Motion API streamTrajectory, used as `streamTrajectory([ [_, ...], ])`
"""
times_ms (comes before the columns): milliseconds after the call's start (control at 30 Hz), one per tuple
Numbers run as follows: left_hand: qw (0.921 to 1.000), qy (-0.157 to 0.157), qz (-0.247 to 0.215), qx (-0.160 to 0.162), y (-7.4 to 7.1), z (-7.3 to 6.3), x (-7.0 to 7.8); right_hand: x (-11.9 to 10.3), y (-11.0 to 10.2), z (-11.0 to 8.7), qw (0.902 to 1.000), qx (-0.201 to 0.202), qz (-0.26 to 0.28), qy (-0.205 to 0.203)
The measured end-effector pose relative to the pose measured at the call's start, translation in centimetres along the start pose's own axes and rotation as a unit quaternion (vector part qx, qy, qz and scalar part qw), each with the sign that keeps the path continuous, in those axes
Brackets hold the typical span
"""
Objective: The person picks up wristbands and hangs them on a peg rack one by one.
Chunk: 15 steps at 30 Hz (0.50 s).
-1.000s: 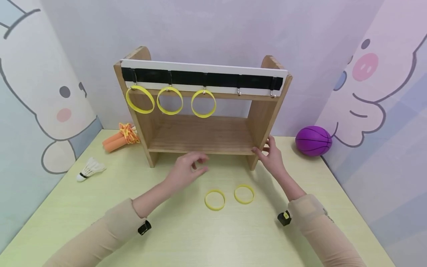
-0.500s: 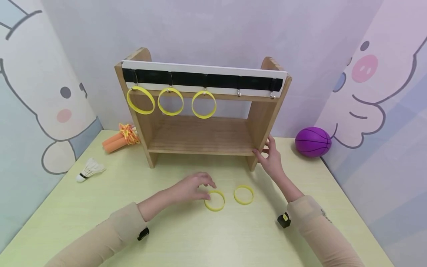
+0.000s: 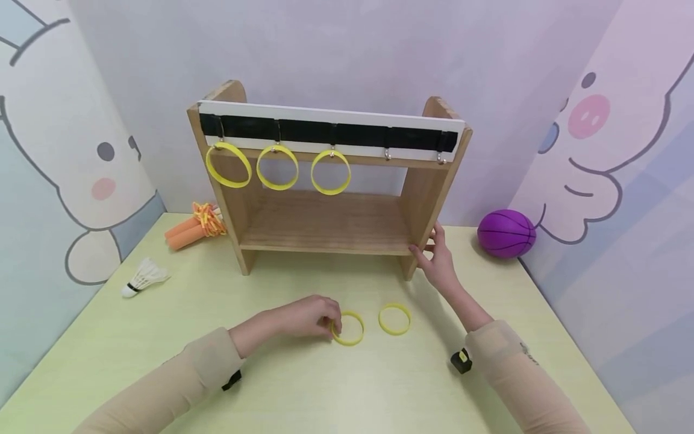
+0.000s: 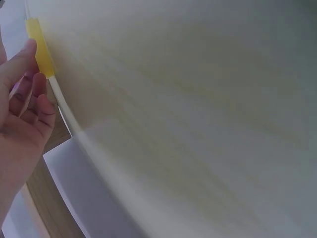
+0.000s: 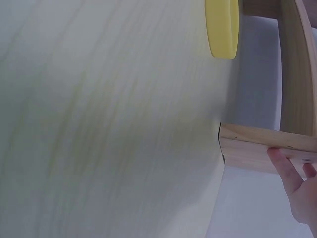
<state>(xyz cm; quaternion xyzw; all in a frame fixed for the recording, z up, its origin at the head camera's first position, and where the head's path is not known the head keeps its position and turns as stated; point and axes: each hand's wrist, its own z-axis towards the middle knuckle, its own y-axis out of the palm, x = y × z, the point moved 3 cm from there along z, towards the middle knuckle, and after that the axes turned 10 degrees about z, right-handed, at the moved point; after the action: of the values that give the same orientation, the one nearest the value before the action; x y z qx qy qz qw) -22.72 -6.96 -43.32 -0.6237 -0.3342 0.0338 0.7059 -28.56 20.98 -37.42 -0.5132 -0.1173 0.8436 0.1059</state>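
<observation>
My left hand (image 3: 311,316) is at the table, its thumb and fingers pinching the left side of a flat yellow ring (image 3: 363,330). In the left wrist view the thumb lies against the yellow band (image 4: 40,49). A second yellow ring (image 3: 394,334) lies just to the right. My right hand (image 3: 440,262) holds the right side panel of a wooden shelf (image 3: 325,223), thumb at the front edge and fingers on the outer side. Across the shelf's top runs a white board with a black strip (image 3: 358,134) and several hooks. Yellow rings (image 3: 331,193) hang from the three left hooks; two right hooks (image 3: 387,155) hold nothing.
At the left lie an orange-handled jump rope (image 3: 190,232) and a white shuttlecock (image 3: 145,277). A purple ball (image 3: 506,234) sits by the right wall. Cartoon-printed walls enclose the table (image 3: 347,392) behind and at both sides.
My left hand has come down from near the shelf's lower board to the nearer left ring, and its fingers have closed on the band. My right hand stays on the side panel.
</observation>
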Motion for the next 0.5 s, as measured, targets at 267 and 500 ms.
streamTrajectory([
  [267, 1.0000, -0.003, 0.000, -0.008, 0.32, -0.01, -0.08, 0.07, 0.10, -0.04, 0.9999, 0.001, 0.007, 0.008],
  [500, 0.9999, 0.008, -0.008, -0.002, 0.20, 0.03, -0.05, 0.07, 0.15, -0.01, 0.9999, 0.003, 0.007, 0.008],
])
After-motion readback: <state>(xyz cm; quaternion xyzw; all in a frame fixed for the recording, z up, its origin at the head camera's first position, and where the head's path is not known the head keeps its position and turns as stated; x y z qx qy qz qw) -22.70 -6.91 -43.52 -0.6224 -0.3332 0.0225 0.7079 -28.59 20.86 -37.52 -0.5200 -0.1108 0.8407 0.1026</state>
